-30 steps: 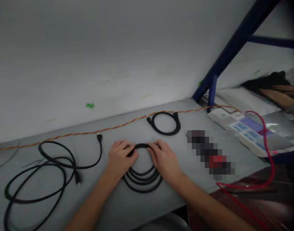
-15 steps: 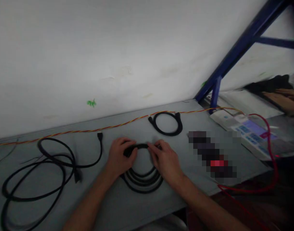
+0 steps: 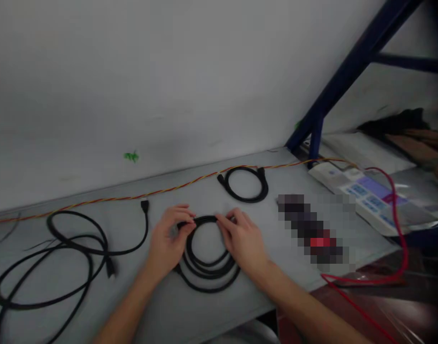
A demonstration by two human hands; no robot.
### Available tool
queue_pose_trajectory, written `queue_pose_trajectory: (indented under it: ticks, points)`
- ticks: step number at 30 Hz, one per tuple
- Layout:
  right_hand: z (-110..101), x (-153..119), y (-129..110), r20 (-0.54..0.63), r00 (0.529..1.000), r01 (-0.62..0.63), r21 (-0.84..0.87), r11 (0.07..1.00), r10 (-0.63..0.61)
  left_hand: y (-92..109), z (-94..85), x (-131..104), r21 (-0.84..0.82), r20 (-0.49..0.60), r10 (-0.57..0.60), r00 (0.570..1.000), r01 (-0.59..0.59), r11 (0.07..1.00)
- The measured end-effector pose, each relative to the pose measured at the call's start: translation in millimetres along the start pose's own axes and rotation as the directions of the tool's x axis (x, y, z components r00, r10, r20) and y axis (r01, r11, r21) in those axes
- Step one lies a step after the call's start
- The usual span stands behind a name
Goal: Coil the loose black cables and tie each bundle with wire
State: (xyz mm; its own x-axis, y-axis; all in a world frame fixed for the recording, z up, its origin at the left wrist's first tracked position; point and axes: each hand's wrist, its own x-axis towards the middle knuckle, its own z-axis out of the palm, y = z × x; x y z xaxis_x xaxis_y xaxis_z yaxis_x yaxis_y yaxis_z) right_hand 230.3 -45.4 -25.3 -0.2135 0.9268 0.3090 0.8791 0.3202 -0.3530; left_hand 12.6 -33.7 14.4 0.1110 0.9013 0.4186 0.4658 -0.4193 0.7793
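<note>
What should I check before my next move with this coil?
1. Left hand on held coil: ok, pinching its upper left.
2. Right hand on held coil: ok, pinching its upper right.
3. Held coil bunched tightly: not ok, loops spread on the near side.
4. Loose cable at left: ok, apart from held coil.
5. Small coil beyond: ok, apart too.
6. Held coil under left hand untangled: cannot tell, hidden.

A blue frame [image 3: 342, 81] slants before a dimly lit, green-marked wall [image 3: 190, 71].
</note>
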Motion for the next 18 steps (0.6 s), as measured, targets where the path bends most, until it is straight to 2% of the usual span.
queue_pose_trajectory:
  ticks: [2,4,6,8,11,14,16,18]
  points:
    - [0.0,0.6,-0.4,-0.002,1.0,-0.004,0.0,1.0,0.004,-5.8,-2.7,3.7,-0.077,-0.063,-0.135,0.989,0.13,0.988]
    - [0.3,0.9,-0.3,-0.003,1.0,-0.002,-0.001,1.0,0.002,-17.1,-5.0,7.5,-0.001,-0.115,-0.185,0.976,0.186,0.983]
    - [1.0,0.5,0.1,-0.002,1.0,0.0,0.003,1.0,0.0,-30.7,-6.5,10.1,0.166,-0.156,-0.148,0.977,0.174,0.971]
    - [2.0,-0.6,1.1,-0.007,1.0,0.006,0.009,1.0,-0.006,-42.4,-6.4,11.0,0.301,-0.152,-0.091,0.984,0.134,0.944]
    - [4.5,-3.6,3.2,-0.024,0.999,0.023,0.018,1.0,-0.022,-48.3,-2.7,10.8,0.386,-0.101,-0.043,0.994,0.079,0.919]
    - [8.5,-6.5,6.1,-0.047,0.998,0.045,0.008,0.999,-0.044,-31.0,0.1,8.9,0.438,-0.045,0.065,0.997,-0.039,0.898]
    - [11.3,-7.6,8.0,-0.065,0.996,0.065,0.003,0.998,-0.064,-3.8,-6.0,2.0,0.438,-0.008,0.228,0.974,-0.202,0.876]
    - [13.6,-8.3,9.5,-0.072,0.994,0.083,0.003,0.997,-0.083,30.7,-26.2,-13.8,0.431,0.023,0.361,0.932,-0.335,0.838]
